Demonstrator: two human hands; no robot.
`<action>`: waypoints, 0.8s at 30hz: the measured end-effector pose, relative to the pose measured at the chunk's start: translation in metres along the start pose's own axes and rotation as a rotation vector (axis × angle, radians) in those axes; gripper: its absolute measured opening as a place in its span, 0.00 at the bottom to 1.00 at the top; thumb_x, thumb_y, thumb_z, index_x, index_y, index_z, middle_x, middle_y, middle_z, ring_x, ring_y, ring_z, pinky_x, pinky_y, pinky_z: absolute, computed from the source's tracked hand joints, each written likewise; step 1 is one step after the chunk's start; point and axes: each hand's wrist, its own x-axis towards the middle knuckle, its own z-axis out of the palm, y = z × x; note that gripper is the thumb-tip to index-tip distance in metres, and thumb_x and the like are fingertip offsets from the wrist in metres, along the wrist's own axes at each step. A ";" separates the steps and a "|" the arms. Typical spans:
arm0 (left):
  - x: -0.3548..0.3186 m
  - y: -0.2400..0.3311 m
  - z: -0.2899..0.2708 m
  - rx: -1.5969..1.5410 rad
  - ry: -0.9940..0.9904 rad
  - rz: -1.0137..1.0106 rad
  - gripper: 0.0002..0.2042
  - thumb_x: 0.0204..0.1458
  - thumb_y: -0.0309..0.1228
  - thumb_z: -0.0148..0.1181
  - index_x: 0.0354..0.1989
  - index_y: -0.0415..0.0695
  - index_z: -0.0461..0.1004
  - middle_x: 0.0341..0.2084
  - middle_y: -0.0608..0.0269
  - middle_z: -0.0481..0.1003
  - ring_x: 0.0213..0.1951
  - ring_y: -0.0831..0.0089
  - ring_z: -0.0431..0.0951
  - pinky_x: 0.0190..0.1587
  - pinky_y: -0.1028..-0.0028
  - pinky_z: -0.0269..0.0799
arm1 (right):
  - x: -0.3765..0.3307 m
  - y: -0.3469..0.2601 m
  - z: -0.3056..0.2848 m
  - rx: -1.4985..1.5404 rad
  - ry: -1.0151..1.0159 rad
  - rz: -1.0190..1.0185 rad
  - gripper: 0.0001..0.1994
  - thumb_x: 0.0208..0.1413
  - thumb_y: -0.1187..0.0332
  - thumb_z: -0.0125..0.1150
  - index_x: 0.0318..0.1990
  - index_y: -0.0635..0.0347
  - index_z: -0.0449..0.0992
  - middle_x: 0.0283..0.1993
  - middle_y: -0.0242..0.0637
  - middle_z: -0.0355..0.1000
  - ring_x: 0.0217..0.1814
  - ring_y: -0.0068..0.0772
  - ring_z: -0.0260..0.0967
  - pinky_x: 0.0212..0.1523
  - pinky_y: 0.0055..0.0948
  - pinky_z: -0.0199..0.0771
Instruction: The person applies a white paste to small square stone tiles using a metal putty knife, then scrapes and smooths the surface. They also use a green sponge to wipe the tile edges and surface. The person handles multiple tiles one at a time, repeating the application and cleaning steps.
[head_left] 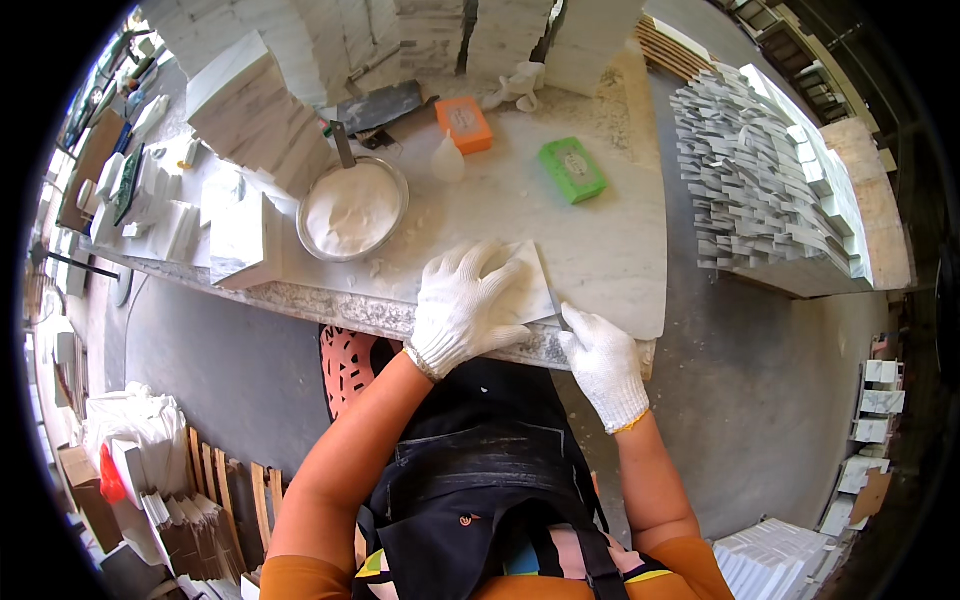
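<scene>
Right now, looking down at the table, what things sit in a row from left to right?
Small white marble block → round metal bowl of white powder → orange rectangular sponge block → green rectangular sponge block → big stack of grey-white mosaic tile sheets.

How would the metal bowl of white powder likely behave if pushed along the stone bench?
The metal bowl looks shallow and wide, so it would probably slide rather than tip. It is heaped full, so it is likely heavy, and powder may spill. The handle standing in it might shift.

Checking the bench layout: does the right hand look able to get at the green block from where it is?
Probably yes. The right hand sits at the bench's near edge, and the marble top between it and the green block is bare, though it would take a forward stretch.
</scene>
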 end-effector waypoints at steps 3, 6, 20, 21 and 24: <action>0.002 0.003 -0.001 0.010 0.003 -0.014 0.38 0.30 0.51 0.77 0.57 0.57 0.76 0.60 0.56 0.70 0.61 0.50 0.69 0.60 0.50 0.65 | 0.000 0.003 0.002 0.009 0.012 -0.026 0.16 0.56 0.70 0.65 0.52 0.60 0.79 0.36 0.46 0.77 0.37 0.51 0.77 0.39 0.43 0.78; 0.002 0.006 -0.003 0.013 0.003 -0.025 0.37 0.30 0.50 0.78 0.56 0.58 0.76 0.59 0.57 0.70 0.61 0.51 0.69 0.60 0.50 0.66 | 0.000 0.005 0.003 0.029 0.026 -0.053 0.16 0.56 0.70 0.65 0.52 0.60 0.79 0.36 0.46 0.77 0.37 0.51 0.77 0.39 0.42 0.78; 0.002 0.006 0.001 0.060 -0.030 -0.006 0.40 0.29 0.49 0.78 0.59 0.59 0.75 0.61 0.54 0.68 0.62 0.49 0.68 0.61 0.49 0.65 | -0.005 -0.002 0.020 -0.054 0.036 0.036 0.17 0.56 0.69 0.62 0.54 0.59 0.78 0.36 0.44 0.77 0.38 0.51 0.77 0.38 0.44 0.79; 0.002 0.006 -0.002 0.075 -0.054 -0.007 0.41 0.29 0.50 0.78 0.60 0.59 0.74 0.61 0.54 0.68 0.62 0.48 0.67 0.61 0.49 0.64 | -0.004 -0.001 0.019 -0.041 0.028 0.041 0.17 0.57 0.69 0.62 0.54 0.59 0.78 0.37 0.45 0.77 0.39 0.51 0.77 0.39 0.44 0.79; 0.005 0.008 -0.010 0.080 -0.166 -0.025 0.43 0.30 0.50 0.78 0.62 0.58 0.73 0.64 0.52 0.67 0.64 0.45 0.66 0.63 0.47 0.62 | -0.003 0.008 0.015 -0.015 0.030 0.063 0.16 0.57 0.68 0.62 0.53 0.59 0.79 0.40 0.46 0.79 0.42 0.52 0.78 0.43 0.44 0.79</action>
